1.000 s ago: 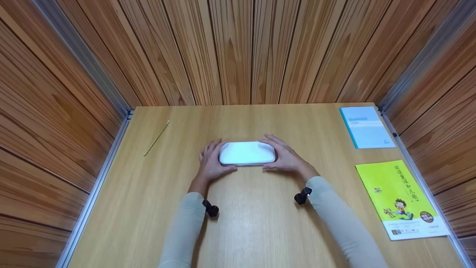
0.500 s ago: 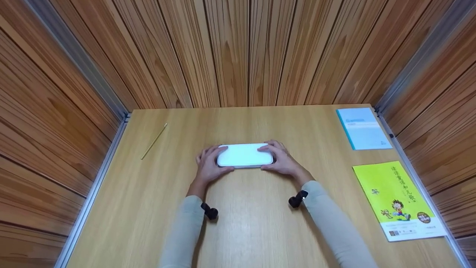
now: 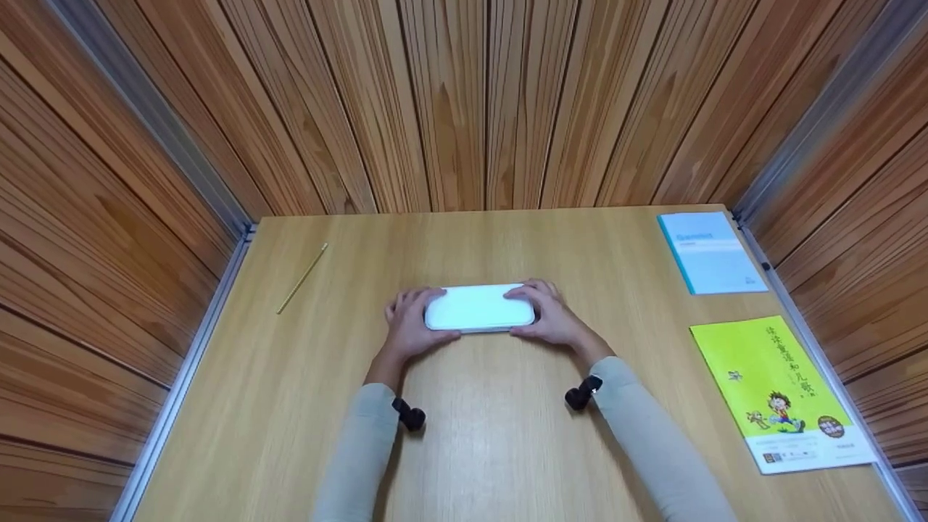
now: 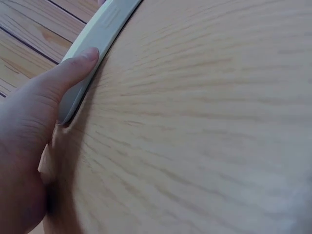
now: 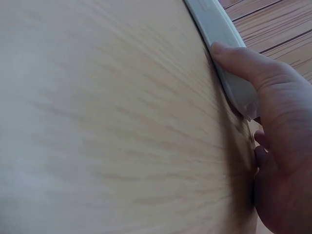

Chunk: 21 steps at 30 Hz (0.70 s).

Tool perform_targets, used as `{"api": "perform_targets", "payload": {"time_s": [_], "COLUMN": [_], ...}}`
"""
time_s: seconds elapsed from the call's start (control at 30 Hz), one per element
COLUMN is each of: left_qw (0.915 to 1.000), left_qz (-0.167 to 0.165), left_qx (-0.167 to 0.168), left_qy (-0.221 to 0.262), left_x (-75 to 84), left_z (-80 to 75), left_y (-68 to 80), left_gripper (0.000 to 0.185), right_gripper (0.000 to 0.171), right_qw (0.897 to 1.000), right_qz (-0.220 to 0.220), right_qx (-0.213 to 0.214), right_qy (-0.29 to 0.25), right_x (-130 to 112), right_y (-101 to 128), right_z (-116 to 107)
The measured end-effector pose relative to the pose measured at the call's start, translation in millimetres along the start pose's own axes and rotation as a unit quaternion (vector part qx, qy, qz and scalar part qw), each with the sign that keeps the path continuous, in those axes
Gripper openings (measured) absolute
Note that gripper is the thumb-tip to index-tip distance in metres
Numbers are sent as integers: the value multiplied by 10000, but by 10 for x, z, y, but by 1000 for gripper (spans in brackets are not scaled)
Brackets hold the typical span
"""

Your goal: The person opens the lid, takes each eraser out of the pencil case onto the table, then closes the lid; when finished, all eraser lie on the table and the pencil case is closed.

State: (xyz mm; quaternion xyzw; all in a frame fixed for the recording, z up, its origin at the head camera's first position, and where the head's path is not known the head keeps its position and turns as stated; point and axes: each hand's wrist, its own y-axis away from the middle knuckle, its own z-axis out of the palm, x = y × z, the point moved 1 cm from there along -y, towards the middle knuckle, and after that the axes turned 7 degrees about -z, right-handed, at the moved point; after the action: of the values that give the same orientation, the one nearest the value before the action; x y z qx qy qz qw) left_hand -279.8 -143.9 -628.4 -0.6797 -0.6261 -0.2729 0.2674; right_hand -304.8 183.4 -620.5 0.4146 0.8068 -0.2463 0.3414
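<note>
Flanking the white case [image 3: 475, 310], left fingers [image 3: 428, 296] and right fingers [image 3: 528, 291] grip its ends; contents hidden.

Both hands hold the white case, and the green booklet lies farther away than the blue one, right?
No, the green booklet lies nearer than the blue booklet, as the head view shows; the left hand and right hand do hold the white case.

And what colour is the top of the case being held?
The case top looks white, best in the head view.
</note>
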Motion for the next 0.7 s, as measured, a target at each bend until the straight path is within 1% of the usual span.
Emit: {"api": "perform_targets", "payload": {"time_s": [0.1,0.23,0.33,0.53,0.7], "left_qw": [10000,9999,9998,9995,9996], "left_qz": [42,117,164,241,233], "left_qx": [-51,-24,28,174,128], "left_qy": [30,102,126,44,-44], "left_x": [4,-17,-33,-24,-3], "left_z": [2,7,14,36,63], "left_y": [10,23,13,-27,-22], "left_gripper": [86,85,84,81,81], "right_gripper": [69,70,69,68,69], "right_qw": [10000,10000,10000,9990,9985], "right_qz": [27,36,-22,-199,-174], "right_qx": [-40,-61,34,348,390], "right_qy": [29,-14,-27,198,348], "right_x": [-6,-13,-14,3,18], "right_y": [6,2,-6,-5,18], "right_z": [18,46,56,55,45]}}
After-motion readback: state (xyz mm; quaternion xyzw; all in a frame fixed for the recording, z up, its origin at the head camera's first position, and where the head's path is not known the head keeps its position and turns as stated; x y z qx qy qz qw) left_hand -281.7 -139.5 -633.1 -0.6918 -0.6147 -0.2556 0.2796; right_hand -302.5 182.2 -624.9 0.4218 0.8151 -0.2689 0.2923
